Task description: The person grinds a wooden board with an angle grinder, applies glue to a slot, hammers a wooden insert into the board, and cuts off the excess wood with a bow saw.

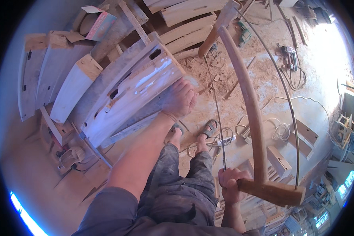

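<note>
My left hand (179,99) presses flat on the end of a pale curved wooden plank (133,92) with slots cut in it, which lies on a stack of similar planks. My right hand (231,182) grips the lower wooden end of a large bow saw (251,104). The saw's curved wooden frame rises away from me, and its thin blade (215,98) runs from my right fist up to the far handle. A thin tension cord (288,102) arcs on the saw's right side. My feet in sandals (209,128) stand on the sawdust floor below.
More curved planks (187,29) are piled at the top and left (53,70). A cardboard box (99,21) sits on them. Power tools (289,55) and white cables (279,129) lie on the sawdust floor at right, with small wooden blocks (279,159) nearby.
</note>
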A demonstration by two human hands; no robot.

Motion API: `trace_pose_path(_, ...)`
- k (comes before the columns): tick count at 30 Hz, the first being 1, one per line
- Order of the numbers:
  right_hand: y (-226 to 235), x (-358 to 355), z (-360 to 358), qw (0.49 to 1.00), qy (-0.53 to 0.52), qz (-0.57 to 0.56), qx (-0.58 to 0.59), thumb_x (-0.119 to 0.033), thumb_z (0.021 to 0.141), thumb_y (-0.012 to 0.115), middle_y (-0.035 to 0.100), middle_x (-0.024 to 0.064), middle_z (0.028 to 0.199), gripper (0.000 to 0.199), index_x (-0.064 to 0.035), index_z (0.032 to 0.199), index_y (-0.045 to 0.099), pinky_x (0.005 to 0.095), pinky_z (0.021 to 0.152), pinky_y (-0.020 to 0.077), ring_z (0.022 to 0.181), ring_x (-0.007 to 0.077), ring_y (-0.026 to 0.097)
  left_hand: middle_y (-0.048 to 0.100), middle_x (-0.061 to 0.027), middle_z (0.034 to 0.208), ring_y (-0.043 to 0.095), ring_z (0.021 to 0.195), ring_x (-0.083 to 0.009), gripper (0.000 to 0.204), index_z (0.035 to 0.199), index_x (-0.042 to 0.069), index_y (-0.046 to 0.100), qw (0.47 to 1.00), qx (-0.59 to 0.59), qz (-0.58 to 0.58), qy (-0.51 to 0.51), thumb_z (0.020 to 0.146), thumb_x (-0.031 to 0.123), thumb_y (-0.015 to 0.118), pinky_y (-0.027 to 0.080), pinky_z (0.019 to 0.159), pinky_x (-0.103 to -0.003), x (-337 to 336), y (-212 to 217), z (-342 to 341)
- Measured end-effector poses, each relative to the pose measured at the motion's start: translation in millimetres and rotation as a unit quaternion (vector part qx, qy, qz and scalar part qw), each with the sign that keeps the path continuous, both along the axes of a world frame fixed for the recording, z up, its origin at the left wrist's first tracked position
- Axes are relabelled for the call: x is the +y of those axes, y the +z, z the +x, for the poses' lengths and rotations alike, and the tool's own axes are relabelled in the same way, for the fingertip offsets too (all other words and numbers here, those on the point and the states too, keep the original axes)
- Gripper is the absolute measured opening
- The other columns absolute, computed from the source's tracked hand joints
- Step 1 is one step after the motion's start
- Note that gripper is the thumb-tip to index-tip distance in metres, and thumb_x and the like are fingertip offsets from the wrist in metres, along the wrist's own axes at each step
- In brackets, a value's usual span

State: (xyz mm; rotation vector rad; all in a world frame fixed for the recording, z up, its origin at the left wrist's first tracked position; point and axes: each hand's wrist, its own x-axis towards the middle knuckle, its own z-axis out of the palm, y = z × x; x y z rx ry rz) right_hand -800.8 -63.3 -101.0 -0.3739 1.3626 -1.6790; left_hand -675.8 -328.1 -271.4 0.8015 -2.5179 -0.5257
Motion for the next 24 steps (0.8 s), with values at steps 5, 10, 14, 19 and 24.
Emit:
trace_pose_path(5,-1,1,-7,0.999,0.028,0.007,-0.023,-0.022,0.096,0.073,0.049,0.0019,0.068,0.03,-0.0093,0.092,0.046,0.036,0.059,0.0438,0.058,0.0145,0.045,0.064,-0.0074,0.101,0.063,0.108,-0.0275,0.008,0.088,0.009,0.061,1.0,-0.027,-0.009,0.009,0.088,0.011,0.068,0.041,0.112,-0.049,0,2,-3)
trace_pose_path(10,-10,4,-10,0.996,0.075,0.018,-0.04,-0.017,0.096,0.071,0.051,0.0032,0.073,0.026,-0.0095,0.095,0.047,0.0407,0.069,0.0469,0.066,0.0168,0.049,0.063,-0.0066,0.105,0.062,0.112,-0.0267,0.009,0.088,0.009,0.062,0.998,-0.062,-0.027,0.012,0.087,0.013,0.07,0.039,0.113,-0.048,1,1,-5)
trace_pose_path(14,-2,14,-16,0.992,0.122,0.015,-0.041,-0.013,0.097,0.068,0.051,0.0043,0.078,0.022,-0.009,0.096,0.046,0.0415,0.072,0.0461,0.071,0.0183,0.05,0.063,-0.0064,0.107,0.062,0.113,-0.0264,0.009,0.087,0.009,0.063,0.998,-0.059,-0.018,0.009,0.085,0.013,0.071,0.039,0.113,-0.048,0,2,-5)
trace_pose_path(19,-7,16,-19,0.985,0.169,0.026,-0.003,-0.006,0.098,0.063,0.052,0.0055,0.079,0.017,-0.007,0.097,0.046,0.041,0.071,0.046,0.071,0.0193,0.05,0.063,-0.0069,0.109,0.061,0.116,-0.0263,0.01,0.086,0.008,0.063,0.998,-0.067,-0.009,0.006,0.083,0.013,0.072,0.038,0.113,-0.048,0,5,-5)
trace_pose_path(24,-15,-6,-14,0.988,0.137,0.074,0.013,-0.011,0.097,0.065,0.057,0.0087,0.081,0.017,-0.0061,0.096,0.048,0.0395,0.071,0.0476,0.072,0.0201,0.054,0.063,-0.0072,0.11,0.06,0.118,-0.0275,0.011,0.086,0.008,0.063,0.997,-0.083,0.005,0.005,0.083,0.013,0.072,0.038,0.113,-0.048,1,2,-3)
